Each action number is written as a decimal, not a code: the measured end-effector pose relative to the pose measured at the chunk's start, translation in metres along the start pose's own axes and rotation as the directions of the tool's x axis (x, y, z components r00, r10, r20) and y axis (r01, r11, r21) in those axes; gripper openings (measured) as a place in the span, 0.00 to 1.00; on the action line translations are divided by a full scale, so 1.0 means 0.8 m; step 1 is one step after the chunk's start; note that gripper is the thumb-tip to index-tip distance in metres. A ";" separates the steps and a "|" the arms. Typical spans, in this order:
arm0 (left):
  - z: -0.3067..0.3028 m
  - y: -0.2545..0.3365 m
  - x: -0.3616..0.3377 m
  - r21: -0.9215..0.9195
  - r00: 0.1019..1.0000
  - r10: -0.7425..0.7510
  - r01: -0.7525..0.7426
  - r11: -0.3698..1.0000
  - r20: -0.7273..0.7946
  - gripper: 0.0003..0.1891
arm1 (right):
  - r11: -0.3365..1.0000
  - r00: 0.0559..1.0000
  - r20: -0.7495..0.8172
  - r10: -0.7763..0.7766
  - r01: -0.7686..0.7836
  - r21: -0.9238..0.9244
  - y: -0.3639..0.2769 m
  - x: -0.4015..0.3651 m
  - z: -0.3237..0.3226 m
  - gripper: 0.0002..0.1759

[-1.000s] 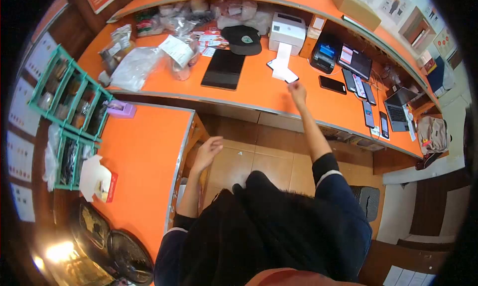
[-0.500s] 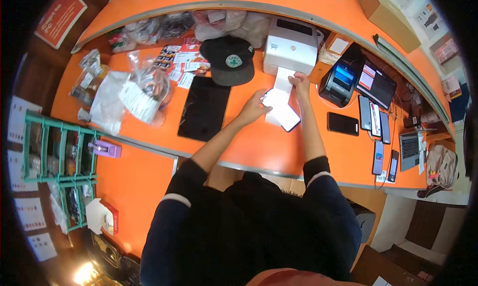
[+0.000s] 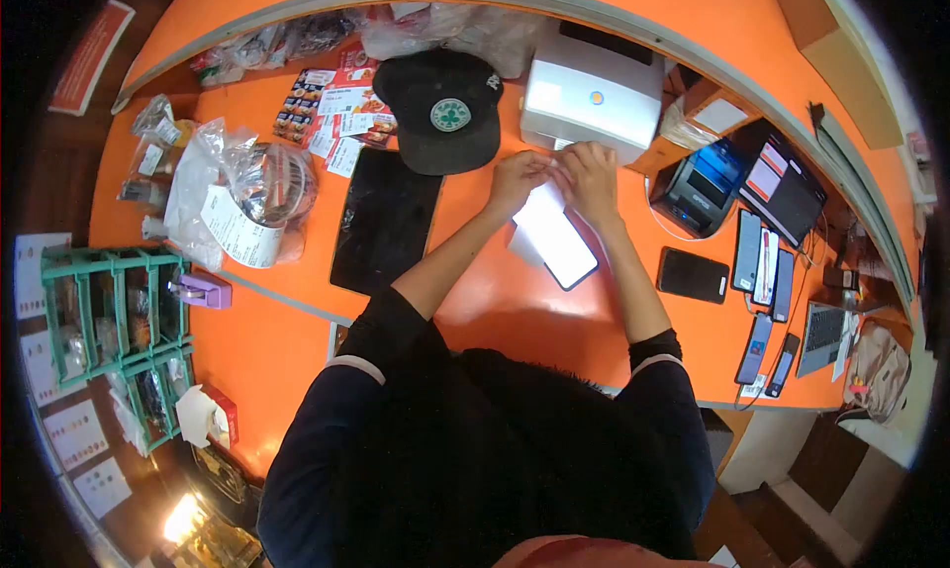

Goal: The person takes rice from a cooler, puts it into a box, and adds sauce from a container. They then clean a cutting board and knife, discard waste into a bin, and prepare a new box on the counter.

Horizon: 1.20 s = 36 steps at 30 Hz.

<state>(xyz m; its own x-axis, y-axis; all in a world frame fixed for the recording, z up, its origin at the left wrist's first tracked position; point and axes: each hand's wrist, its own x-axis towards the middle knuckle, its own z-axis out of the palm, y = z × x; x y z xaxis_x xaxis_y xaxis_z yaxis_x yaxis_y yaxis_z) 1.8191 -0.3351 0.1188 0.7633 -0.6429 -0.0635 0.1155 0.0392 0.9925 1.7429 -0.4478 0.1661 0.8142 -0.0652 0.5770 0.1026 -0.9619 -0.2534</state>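
At the mouth of a white label printer [image 3: 592,103], my left hand [image 3: 520,182] and my right hand [image 3: 589,184] meet with fingertips pinched together. Between them they grip a white paper strip [image 3: 530,239], whose upper part is mostly hidden by the fingers. Below the hands a smartphone [image 3: 566,253] with a bright white screen lies at a slant, partly over the paper. Left of my left hand are a dark tablet [image 3: 386,222] and a black cap [image 3: 440,113] with a green round badge.
Several phones [image 3: 762,261] lie at the right near a black phone [image 3: 693,275], a small dark printer [image 3: 698,187] and a laptop [image 3: 823,335]. Leaflets [image 3: 341,113], a wrapped bag [image 3: 259,202], a purple tape dispenser [image 3: 203,291] and green racks [image 3: 119,311] are at the left.
My left hand has left the phone's upper end and moved up beside my right hand at the printer. The phone stays on the counter. The whole view has shifted slightly.
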 end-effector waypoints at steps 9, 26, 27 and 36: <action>-0.001 -0.037 0.010 -0.328 0.941 0.320 -0.268 0.906 0.113 0.08 | 0.954 0.969 -0.059 -0.239 0.222 -0.203 0.018 0.003 0.007 0.10; 0.011 -0.023 0.009 0.273 0.967 0.243 -0.215 0.938 -0.075 0.15 | 0.943 0.960 -0.139 -0.243 0.200 -0.265 0.015 -0.001 0.017 0.06; 0.011 -0.024 0.005 0.276 0.965 0.248 -0.215 0.937 -0.090 0.15 | 0.953 0.956 -0.199 -0.216 0.162 -0.255 0.025 -0.005 0.014 0.06; -0.036 0.054 -0.130 0.175 0.840 0.460 -0.426 0.888 -0.289 0.09 | 0.978 0.888 -0.454 -0.080 0.159 0.137 -0.052 -0.012 0.005 0.05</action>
<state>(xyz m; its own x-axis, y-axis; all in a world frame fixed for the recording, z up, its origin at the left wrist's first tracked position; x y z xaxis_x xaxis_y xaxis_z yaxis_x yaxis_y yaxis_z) 1.7629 -0.2445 0.1650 0.8779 -0.3004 0.3728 -0.3337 0.1744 0.9264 1.7333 -0.4065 0.1681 0.4552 -0.1010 0.8846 0.3080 -0.9144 -0.2629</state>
